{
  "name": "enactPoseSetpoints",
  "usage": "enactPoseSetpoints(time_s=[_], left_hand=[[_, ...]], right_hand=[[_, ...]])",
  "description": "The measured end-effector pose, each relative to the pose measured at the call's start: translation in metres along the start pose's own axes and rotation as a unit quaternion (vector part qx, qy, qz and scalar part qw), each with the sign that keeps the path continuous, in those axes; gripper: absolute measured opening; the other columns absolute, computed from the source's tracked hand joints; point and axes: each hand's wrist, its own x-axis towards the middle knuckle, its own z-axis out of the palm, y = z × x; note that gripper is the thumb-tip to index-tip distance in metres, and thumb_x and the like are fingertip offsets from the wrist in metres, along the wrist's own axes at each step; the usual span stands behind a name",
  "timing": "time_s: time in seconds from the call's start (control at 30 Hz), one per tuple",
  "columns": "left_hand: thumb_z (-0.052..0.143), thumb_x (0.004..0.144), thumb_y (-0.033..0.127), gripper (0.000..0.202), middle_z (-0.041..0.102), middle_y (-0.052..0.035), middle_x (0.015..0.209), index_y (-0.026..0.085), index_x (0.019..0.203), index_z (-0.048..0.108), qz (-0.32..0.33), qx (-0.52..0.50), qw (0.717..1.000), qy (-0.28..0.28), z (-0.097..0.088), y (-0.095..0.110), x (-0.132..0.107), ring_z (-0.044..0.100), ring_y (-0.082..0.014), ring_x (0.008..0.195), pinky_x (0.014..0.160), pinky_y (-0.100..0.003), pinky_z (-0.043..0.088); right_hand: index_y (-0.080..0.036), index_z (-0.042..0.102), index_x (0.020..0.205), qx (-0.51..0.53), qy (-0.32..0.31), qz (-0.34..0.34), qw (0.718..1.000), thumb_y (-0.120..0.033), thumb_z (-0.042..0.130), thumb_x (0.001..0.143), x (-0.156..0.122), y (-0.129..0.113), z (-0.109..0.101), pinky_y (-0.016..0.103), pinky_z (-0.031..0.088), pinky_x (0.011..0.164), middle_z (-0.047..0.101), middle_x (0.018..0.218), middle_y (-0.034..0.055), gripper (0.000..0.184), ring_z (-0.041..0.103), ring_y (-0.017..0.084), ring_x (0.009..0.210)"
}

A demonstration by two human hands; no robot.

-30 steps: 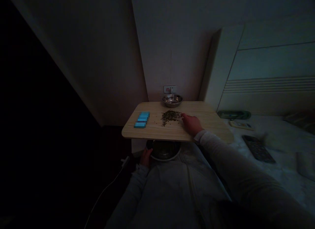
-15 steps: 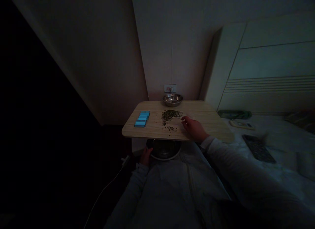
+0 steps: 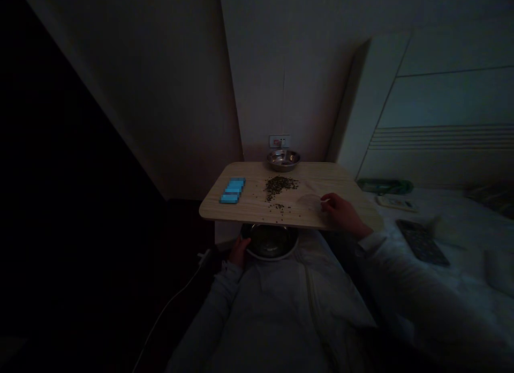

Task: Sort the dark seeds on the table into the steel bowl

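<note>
Small dark beans or seeds (image 3: 277, 187) lie in a loose heap on the light wooden table (image 3: 249, 215), with some scattered toward its front edge. My right hand (image 3: 339, 210) is to the right of the heap, low over the tabletop, its fingers pinched on what looks like a thin clear piece (image 3: 309, 203); its exact kind is too faint to name. Below the table's front edge, my left hand (image 3: 239, 250) grips the left rim of a wide bowl (image 3: 270, 242) at my lap. The bowl's contents are too dark to make out.
A shiny metal bowl (image 3: 283, 160) stands at the table's back edge, under a wall socket (image 3: 280, 141). A phone with a blurred screen (image 3: 233, 191) lies at left. On the bed at right are a green bottle (image 3: 385, 187), a remote (image 3: 397, 203) and a dark patterned object (image 3: 421, 242).
My right hand has moved right, away from the heap, and the clear piece shows beside its fingers. A few loose seeds now lie farther right. My left hand stays on the bowl.
</note>
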Motion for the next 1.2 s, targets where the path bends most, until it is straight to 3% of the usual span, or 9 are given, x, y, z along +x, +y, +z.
enactPoseSetpoints(time_s=[0.23,0.4,0.57,0.77,1.03,1.2], left_hand=[[0.077,0.053,0.014,0.015,0.077,-0.0079,0.087,0.022,0.053,0.065,-0.028,0.004,0.999,0.014,0.006,0.015,-0.007,0.065,-0.0349,0.114,0.103,-0.043,0.047],[0.078,0.051,0.013,0.016,0.077,-0.0056,0.084,0.023,0.055,0.067,-0.016,0.014,1.0,0.021,0.005,0.009,-0.004,0.064,-0.0337,0.115,0.105,-0.04,0.046],[0.076,0.056,0.023,0.012,0.078,-0.006,0.086,0.023,0.067,0.071,-0.032,-0.025,0.999,0.021,0.007,-0.002,0.001,0.067,-0.0325,0.109,0.098,-0.042,0.051],[0.076,0.054,0.025,0.016,0.075,-0.0076,0.085,0.021,0.068,0.07,-0.026,0.001,1.0,-0.006,0.008,-0.003,0.005,0.064,-0.0321,0.114,0.104,-0.043,0.043],[0.078,0.054,0.031,0.026,0.075,-0.0074,0.093,0.021,0.077,0.071,-0.012,-0.003,1.0,0.014,0.001,-0.012,0.011,0.062,-0.0303,0.117,0.106,-0.041,0.042],[0.078,0.054,0.036,0.034,0.076,-0.0072,0.093,0.021,0.083,0.073,-0.017,-0.007,1.0,0.025,-0.001,-0.018,0.011,0.065,-0.0314,0.111,0.102,-0.043,0.044]], right_hand=[[-0.019,0.064,0.092,-0.017,-0.008,-0.01,1.0,-0.028,0.053,0.084,-0.024,-0.003,0.004,0.027,0.044,0.06,0.069,0.069,0.0025,0.016,0.062,0.017,0.062],[-0.018,0.064,0.095,-0.028,-0.028,-0.035,0.999,-0.026,0.051,0.086,-0.028,-0.02,0.022,0.026,0.043,0.062,0.07,0.07,0.0028,0.017,0.062,0.017,0.065],[-0.017,0.064,0.097,-0.036,-0.043,-0.027,0.998,-0.022,0.052,0.087,-0.027,-0.04,0.034,0.026,0.042,0.064,0.069,0.072,0.0029,0.017,0.062,0.016,0.067],[-0.017,0.063,0.098,-0.015,-0.072,-0.044,0.996,-0.022,0.05,0.088,-0.03,-0.053,0.042,0.025,0.041,0.062,0.069,0.072,0.0027,0.017,0.06,0.015,0.065],[-0.019,0.062,0.098,0.04,-0.132,-0.111,0.984,-0.028,0.051,0.087,-0.036,-0.053,0.045,0.026,0.042,0.061,0.065,0.066,-0.0008,0.018,0.057,0.015,0.061],[-0.019,0.062,0.097,0.043,-0.074,-0.087,0.993,-0.029,0.049,0.087,-0.024,-0.041,0.036,0.026,0.043,0.06,0.065,0.068,-0.0003,0.019,0.057,0.015,0.061]])
